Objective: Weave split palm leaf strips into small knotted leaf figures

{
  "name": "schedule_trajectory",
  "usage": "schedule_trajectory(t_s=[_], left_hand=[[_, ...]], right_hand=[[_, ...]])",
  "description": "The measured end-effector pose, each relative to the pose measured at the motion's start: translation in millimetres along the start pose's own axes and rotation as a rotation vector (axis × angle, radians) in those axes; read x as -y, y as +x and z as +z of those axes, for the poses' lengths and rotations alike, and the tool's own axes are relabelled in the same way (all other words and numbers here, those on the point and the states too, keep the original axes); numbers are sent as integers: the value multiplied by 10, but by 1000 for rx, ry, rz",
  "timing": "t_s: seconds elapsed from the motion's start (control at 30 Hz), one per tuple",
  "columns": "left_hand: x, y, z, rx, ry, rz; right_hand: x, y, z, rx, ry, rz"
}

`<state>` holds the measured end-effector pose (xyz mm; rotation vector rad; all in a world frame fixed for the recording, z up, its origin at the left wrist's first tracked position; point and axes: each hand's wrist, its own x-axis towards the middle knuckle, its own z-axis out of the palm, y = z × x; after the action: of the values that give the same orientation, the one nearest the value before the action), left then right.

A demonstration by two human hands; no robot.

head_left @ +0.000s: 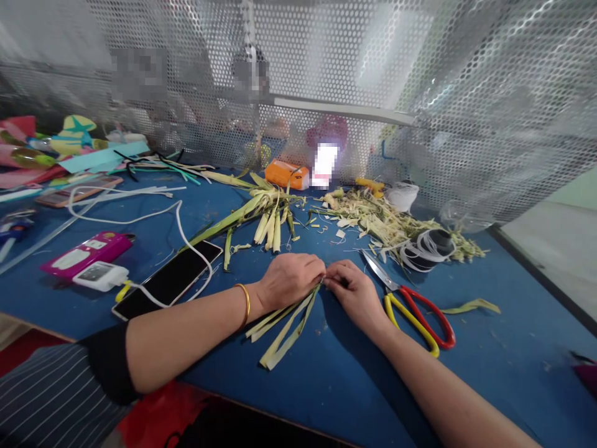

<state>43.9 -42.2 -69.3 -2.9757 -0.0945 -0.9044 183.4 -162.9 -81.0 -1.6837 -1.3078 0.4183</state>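
Observation:
My left hand point(290, 281), with a gold bangle at the wrist, is closed around the gathered end of a small bunch of leaf strips point(291, 339), pale green and yellowish. Their loose ends trail over the table toward me. Fingertips almost touching it, my right hand point(355, 291) is closed in a pinch at the same end. Whatever lies between its fingers is too small and hidden to name. Scissors point(396, 289) with one red and one yellow handle lie open to the right. A larger bunch of leaf strips point(268, 214) rests beyond my hands.
Leaf scraps point(377, 218) are heaped at the back right beside a black spool of white thread point(428, 249). Left lie a dark phone point(170, 280), a purple packet point(88, 254) and a white cable point(184, 230). An orange packet point(285, 174) stands before the perforated metal screen point(336, 62).

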Motion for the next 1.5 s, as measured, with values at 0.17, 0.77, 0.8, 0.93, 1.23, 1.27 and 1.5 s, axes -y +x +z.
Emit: schedule_trajectory(t_s=[0.17, 0.77, 0.8, 0.93, 1.23, 1.27, 1.5], left_hand=[[-2, 3, -21, -7, 31, 18], [40, 6, -30, 62, -303, -250], [43, 16, -37, 73, -317, -319], [81, 69, -78, 161, -357, -696], [98, 95, -44, 127, -745, -888], [86, 99, -38, 112, -891, -920], [0, 135, -75, 154, -1426, -967]], right_hand=[[2, -1, -10, 14, 29, 20], [23, -19, -29, -59, -55, -113], [28, -28, -37, -75, -87, -115], [72, -57, -99, -110, -162, -157], [95, -18, -30, 230, 417, 39], [88, -15, -24, 210, 412, 35], [39, -25, -29, 167, 306, 9]])
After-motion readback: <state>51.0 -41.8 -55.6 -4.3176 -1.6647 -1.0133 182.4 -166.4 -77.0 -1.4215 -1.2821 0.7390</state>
